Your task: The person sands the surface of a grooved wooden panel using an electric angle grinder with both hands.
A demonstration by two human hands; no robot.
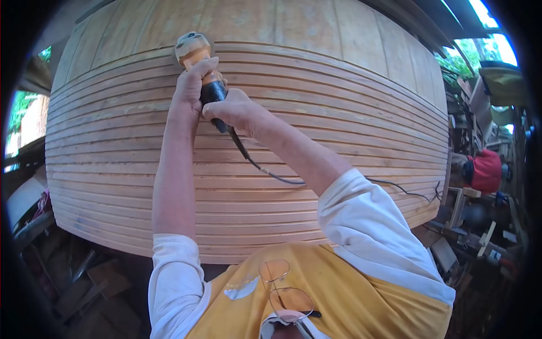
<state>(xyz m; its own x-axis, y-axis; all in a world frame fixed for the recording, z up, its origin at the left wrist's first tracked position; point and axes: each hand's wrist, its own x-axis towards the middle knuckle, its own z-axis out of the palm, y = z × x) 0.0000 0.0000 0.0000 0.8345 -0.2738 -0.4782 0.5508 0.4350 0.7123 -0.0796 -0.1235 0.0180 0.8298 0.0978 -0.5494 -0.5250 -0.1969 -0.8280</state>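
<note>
An angle grinder [197, 55] with an orange body, a pale metal head and a black rear end rests against a broad wooden panel [271, 164] with many parallel grooves. Its disc is mostly hidden under the head. My left hand [191, 85] is closed round the orange body just behind the head. Lower down, my right hand [232, 108] is wrapped round the black rear part. A black power cord [240, 146] leaves the grinder's end and runs across the grooves to the right edge.
Smooth boards [305, 25] make up the far part of the panel. On the right, a person in a red top [486, 170] is among stacked timber. Wood offcuts [107, 279] lie at the lower left. Eyeglasses [291, 302] hang before my yellow shirt front.
</note>
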